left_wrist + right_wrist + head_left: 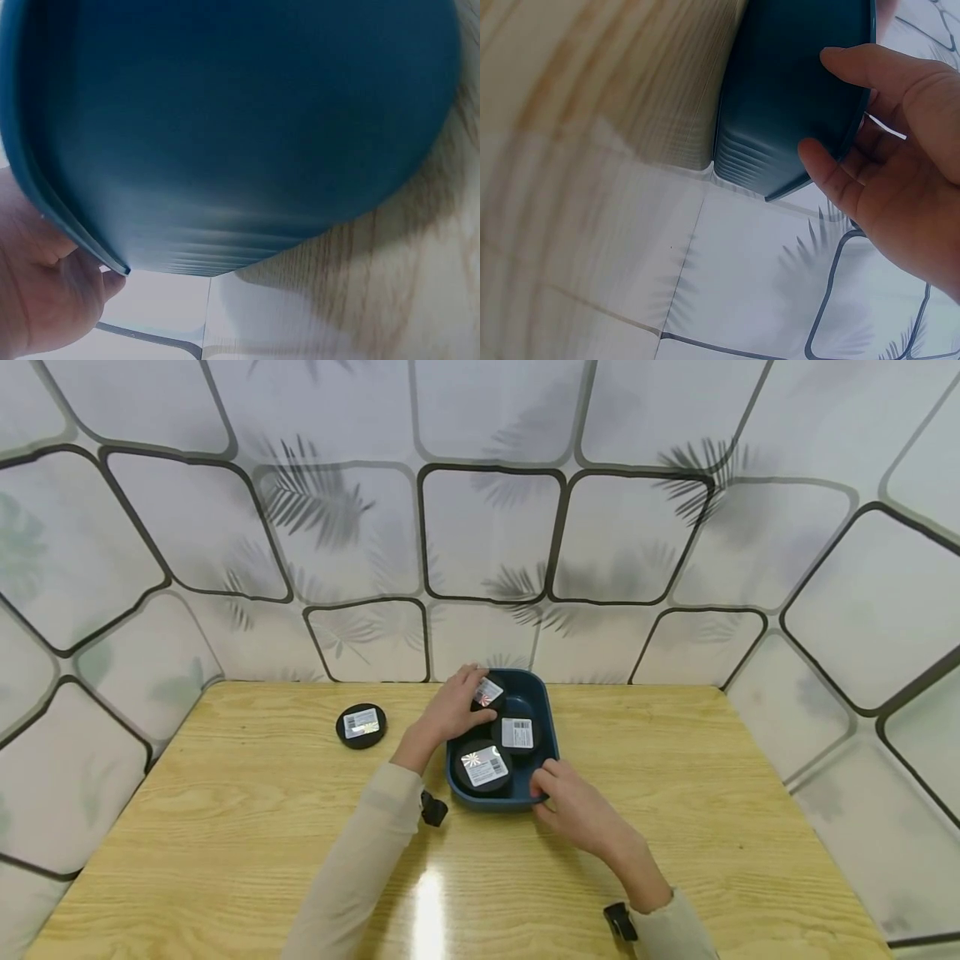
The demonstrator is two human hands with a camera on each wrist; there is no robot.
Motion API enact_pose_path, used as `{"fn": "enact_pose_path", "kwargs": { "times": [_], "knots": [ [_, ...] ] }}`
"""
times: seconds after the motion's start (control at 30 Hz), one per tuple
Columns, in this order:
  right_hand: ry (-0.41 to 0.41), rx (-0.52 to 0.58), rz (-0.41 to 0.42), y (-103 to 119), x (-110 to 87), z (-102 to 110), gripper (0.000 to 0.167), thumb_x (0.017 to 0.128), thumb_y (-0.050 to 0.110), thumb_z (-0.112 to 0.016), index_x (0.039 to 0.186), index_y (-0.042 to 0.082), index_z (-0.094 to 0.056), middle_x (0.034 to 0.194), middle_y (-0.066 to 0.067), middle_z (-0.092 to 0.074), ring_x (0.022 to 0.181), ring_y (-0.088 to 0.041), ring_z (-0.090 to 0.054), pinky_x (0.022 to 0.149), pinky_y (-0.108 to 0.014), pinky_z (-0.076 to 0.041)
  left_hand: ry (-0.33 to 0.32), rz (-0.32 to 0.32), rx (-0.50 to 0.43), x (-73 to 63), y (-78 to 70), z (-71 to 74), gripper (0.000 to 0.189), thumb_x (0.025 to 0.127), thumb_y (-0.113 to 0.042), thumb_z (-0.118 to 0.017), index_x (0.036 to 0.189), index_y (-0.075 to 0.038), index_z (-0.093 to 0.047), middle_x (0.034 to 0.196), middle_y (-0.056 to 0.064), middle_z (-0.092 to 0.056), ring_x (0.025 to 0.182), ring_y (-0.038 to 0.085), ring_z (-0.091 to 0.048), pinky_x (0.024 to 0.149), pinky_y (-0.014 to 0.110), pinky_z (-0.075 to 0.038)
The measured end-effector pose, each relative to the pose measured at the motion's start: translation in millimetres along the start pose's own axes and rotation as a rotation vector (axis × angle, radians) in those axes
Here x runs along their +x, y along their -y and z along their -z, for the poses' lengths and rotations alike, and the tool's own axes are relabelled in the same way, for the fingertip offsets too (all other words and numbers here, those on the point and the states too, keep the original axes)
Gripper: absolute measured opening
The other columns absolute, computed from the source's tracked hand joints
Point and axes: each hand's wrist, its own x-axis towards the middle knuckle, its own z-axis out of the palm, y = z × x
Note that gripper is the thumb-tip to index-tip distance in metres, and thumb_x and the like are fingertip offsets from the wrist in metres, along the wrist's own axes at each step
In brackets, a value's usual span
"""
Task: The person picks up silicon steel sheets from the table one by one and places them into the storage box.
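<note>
A dark blue plastic bin (pixel 553 727) stands on the table with several flat round black containers in it, each bearing a white label. My left hand (pixel 450 706) reaches over the bin's left rim. Its fingers and thumb span the far round black container (pixel 491 692); the fingertips are partly hidden. A middle container (pixel 516 734) and a near container (pixel 483 768) lie beside it. At the near right corner, my right hand (pixel 573 802) pinches the bin's rim, thumb outside and fingers over the edge. In the right wrist view, the thumb (pixel 855 66) presses the outer wall.
Another round black container (pixel 362 726) lies on the wooden table (pixel 262 827), left of the bin. Behind the table's far edge hangs a patterned curtain (pixel 487 535), which also runs along both sides. Each wrist wears a small black camera.
</note>
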Motion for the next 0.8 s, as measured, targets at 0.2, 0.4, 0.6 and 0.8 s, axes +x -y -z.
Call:
{"fn": "enact_pose_path", "kwargs": {
  "times": [0.2, 0.4, 0.6, 0.8],
  "knots": [
    [0.005, -0.002, -0.02, 0.7, 0.4, -0.1, 0.02, 0.085, 0.007, -0.076, 0.085, 0.017, -0.058, 0.088, 0.007, -0.046, 0.085, -0.012, -0.043, 0.074, -0.03, -0.045, 0.0, 0.034, -0.061, -2.0, 1.7, 2.2, 0.077, 0.09, -0.032, -0.074, 0.151, -0.005, -0.035, 0.156, 0.026, -0.028, 0.141, 0.041, -0.035, 0.113, 0.049, -0.033],
    [0.012, 0.001, -0.028, 0.9, 1.0, -0.9, 0.02, 0.085, 0.007, -0.076, 0.085, 0.016, -0.058, 0.088, 0.006, -0.046, 0.085, -0.013, -0.043, 0.074, -0.03, -0.046, -0.009, 0.044, -0.111, -7.1, 6.1, 5.2, 0.076, 0.091, -0.028, -0.073, 0.151, -0.005, -0.034, 0.155, 0.029, -0.027, 0.138, 0.043, -0.038, 0.111, 0.051, -0.036],
    [0.009, -0.016, -0.025, 0.4, 1.2, -1.9, 0.02, 0.085, 0.007, -0.076, 0.085, 0.016, -0.058, 0.088, 0.006, -0.046, 0.086, -0.013, -0.042, 0.073, -0.029, -0.045, -0.038, 0.033, -0.096, -17.2, 10.4, 14.5, 0.073, 0.092, -0.027, -0.072, 0.15, -0.003, -0.035, 0.151, 0.029, -0.031, 0.136, 0.043, -0.038, 0.11, 0.052, -0.036],
    [0.003, -0.017, -0.03, 2.2, 0.7, -1.2, 0.02, 0.085, 0.007, -0.076, 0.085, 0.016, -0.058, 0.087, 0.005, -0.045, 0.085, -0.013, -0.042, 0.073, -0.029, -0.045, -0.052, 0.067, -0.088, -33.2, 11.0, 22.8, 0.072, 0.094, -0.028, -0.07, 0.151, -0.005, -0.033, 0.15, 0.026, -0.033, 0.137, 0.041, -0.037, 0.11, 0.053, -0.035]
  ]
}}
